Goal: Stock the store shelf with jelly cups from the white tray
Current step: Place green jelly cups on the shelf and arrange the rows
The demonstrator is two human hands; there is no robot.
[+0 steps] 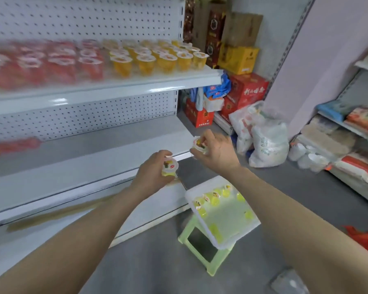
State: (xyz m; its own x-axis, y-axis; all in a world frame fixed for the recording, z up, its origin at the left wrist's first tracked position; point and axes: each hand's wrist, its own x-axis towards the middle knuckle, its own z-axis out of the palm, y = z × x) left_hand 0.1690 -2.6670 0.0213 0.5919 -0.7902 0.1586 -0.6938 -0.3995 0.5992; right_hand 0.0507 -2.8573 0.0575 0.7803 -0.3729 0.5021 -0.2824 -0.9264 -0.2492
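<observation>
The left hand (pixel 152 171) curls its fingers snugly round a jelly cup (pixel 170 166). It is small, round, clear plastic with yellow-green jelly and a flat white lid with a fruit picture. This cup is almost upright, lid up, by the front edge of the lower shelf (pixel 94 149), which is smooth pale metal. The right hand (pixel 218 152) pinches a second jelly cup (pixel 198 144) with bent fingers, and its lid tips up and to the left. Loose cups (pixel 215 200) lie in the white tray (pixel 226 244), some on their sides. The tray is a hard plastic box on a pale green stool (pixel 200 251). Yellow cups (pixel 146 62) stand in rows on the upper shelf (pixel 115 88).
</observation>
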